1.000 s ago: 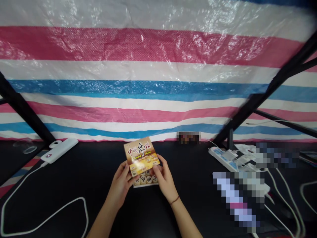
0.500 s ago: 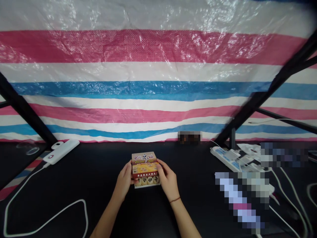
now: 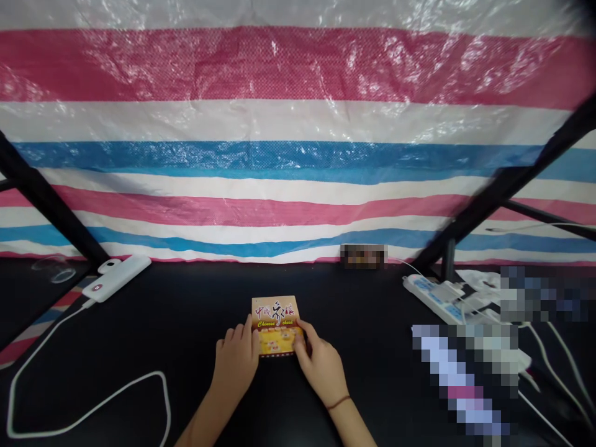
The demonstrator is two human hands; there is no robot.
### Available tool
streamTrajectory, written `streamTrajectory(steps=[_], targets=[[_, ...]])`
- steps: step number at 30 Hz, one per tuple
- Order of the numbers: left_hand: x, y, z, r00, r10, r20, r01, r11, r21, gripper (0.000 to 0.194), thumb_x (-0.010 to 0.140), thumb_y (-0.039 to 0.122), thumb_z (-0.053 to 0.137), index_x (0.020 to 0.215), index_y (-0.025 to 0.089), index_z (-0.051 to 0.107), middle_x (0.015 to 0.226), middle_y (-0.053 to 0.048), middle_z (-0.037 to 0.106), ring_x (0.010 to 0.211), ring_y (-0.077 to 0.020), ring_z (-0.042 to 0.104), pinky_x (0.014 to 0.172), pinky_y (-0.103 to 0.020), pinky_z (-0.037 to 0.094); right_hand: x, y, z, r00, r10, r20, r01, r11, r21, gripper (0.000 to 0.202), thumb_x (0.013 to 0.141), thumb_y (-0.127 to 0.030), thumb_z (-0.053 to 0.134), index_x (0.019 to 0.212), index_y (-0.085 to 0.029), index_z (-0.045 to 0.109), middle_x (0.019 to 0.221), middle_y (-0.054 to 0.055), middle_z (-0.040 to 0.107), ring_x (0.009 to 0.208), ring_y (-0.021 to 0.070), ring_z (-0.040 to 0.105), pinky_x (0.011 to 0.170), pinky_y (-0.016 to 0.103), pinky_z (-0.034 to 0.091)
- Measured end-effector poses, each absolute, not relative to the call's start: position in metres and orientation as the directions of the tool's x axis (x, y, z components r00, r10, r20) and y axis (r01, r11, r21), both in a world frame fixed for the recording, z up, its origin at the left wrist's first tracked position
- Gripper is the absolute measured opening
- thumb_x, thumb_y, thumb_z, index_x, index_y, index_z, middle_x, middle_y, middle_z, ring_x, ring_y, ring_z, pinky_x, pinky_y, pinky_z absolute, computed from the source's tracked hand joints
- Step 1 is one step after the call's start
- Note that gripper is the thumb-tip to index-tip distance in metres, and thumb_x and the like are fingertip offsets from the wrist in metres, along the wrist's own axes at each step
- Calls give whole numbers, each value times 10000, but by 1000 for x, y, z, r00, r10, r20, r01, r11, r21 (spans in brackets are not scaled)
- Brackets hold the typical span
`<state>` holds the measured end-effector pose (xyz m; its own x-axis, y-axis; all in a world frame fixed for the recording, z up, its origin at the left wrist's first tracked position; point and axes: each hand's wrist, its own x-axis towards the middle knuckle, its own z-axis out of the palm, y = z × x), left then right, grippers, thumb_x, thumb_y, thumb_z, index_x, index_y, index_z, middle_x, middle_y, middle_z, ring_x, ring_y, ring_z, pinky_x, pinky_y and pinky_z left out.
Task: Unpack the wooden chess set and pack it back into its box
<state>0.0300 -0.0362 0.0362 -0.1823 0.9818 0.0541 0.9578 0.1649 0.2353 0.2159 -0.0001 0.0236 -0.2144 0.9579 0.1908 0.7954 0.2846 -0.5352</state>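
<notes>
Between my hands is a Chinese chess box (image 3: 276,316), its printed lid facing up with a brown upper part and a yellow lower picture. My left hand (image 3: 236,357) grips its left side, back of the hand up, fingers along the edge. On the opposite side my right hand (image 3: 323,363) holds the edge, thumb resting on the lower right of the lid. I cannot tell whether the box rests on the black table (image 3: 195,335) or is just above it. The near side of the box is out of sight.
At the back left lies a white power strip (image 3: 118,279) with a cable (image 3: 88,428) looping forward. Another power strip (image 3: 433,298) with plugs and cords sits on the right. Black frame bars slant on both sides before a striped tarp (image 3: 279,214). Several items are pixelated.
The box has tilted so its lid faces me more and the chess pieces pictured on its near side are hidden. My left hand has turned over its left edge. The view has shifted slightly.
</notes>
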Motion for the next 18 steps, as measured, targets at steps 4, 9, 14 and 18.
streamTrajectory(steps=[4,9,14,18], targets=[[29,-31,31,-175,979,105,972,154,177,436,956,235,288,1305,135,529,983,-122,658,923,-257,589,740,-362,418,207,5,18,-281,919,278,843,374,-386,315,922,-251,360,1126,-155,580,691,47,668,628,189,635,624,268,384],[21,-11,28,-192,969,156,966,158,207,423,953,226,300,1292,111,525,959,-118,654,914,-248,590,736,-345,414,195,26,16,-342,891,299,855,427,-294,297,928,-231,372,1126,-121,564,707,61,663,666,195,621,665,276,345],[15,-1,26,-211,962,176,950,160,267,417,954,230,294,1286,98,509,966,-119,671,928,-249,611,754,-343,417,194,40,16,-314,908,278,809,409,-423,294,945,-307,363,1107,-146,549,690,31,658,638,177,618,649,256,354],[-3,10,27,-308,938,158,849,195,492,414,987,322,246,1288,125,451,911,-72,692,871,-188,654,709,-272,422,203,54,17,-131,966,223,710,249,-659,342,963,-422,315,1046,-177,538,621,-10,617,571,163,607,550,226,358]])
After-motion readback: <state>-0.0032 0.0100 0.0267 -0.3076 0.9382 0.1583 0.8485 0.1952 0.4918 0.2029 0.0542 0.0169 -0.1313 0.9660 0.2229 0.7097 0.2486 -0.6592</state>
